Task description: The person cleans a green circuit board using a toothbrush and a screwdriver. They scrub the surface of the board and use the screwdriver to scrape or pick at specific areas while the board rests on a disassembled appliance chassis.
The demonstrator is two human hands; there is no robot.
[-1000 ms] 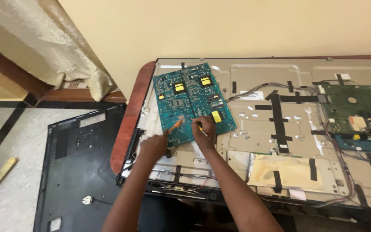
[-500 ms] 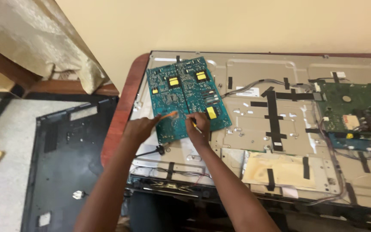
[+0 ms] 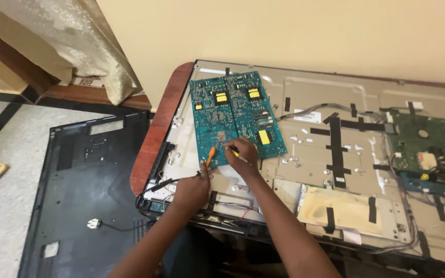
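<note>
Where the two hands meet at the near edge of a teal circuit board (image 3: 235, 119): left hand (image 3: 191, 189) closed round an orange-handled tool (image 3: 210, 155), tip on the board's lower edge; right hand (image 3: 242, 150) pinched on a slim yellow-tipped tool (image 3: 237, 154), fingers resting on the board; board lying flat on the opened metal back of a flat-screen chassis (image 3: 315, 154), long axis running away from the person, slightly tilted left; right hand nearer the board's middle; green board (image 3: 426, 146) well apart to the right; black rear cover (image 3: 83, 190) on the floor.
</note>
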